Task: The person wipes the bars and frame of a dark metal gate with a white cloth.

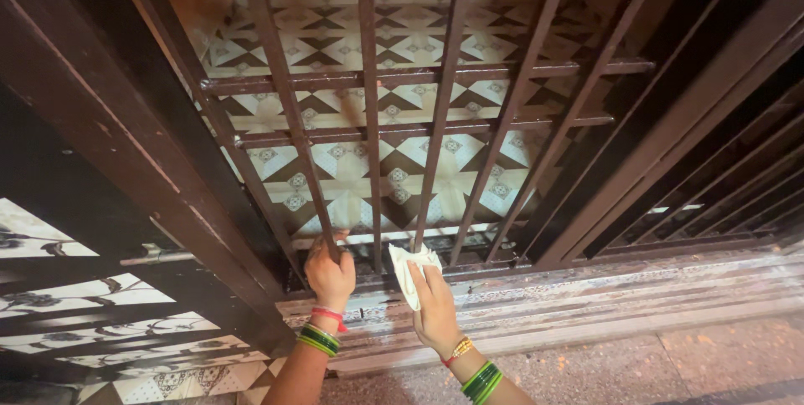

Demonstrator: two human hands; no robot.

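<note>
Wiping the foot of a dark metal grille (444, 78), the person works low in the middle of the frame. The left hand (329, 275) is clamped around the base of one upright bar, fingers curled fully about it, and serves as a brace. The right hand (433, 304) is closed on a small white cloth (408, 269), pinched between thumb and fingers and pressed near the bottom of the next bars, just beside the left hand but not touching it.

To do this step well, I judge the cloth should wrap round each bar rather than skim one face, and be folded to a fresh side as it soils; the joints where uprights meet the bottom rail likely trap the most grime.

The bars are slim, square-edged and brown, crossed by two horizontal rails in the upper centre. Behind them lies a glossy floor of cream and brown geometric tiles (352, 170). A pale, streaked stone threshold (628, 296) runs across the lower right, looking dusty. Green bangles (319, 339) ring both wrists.
</note>
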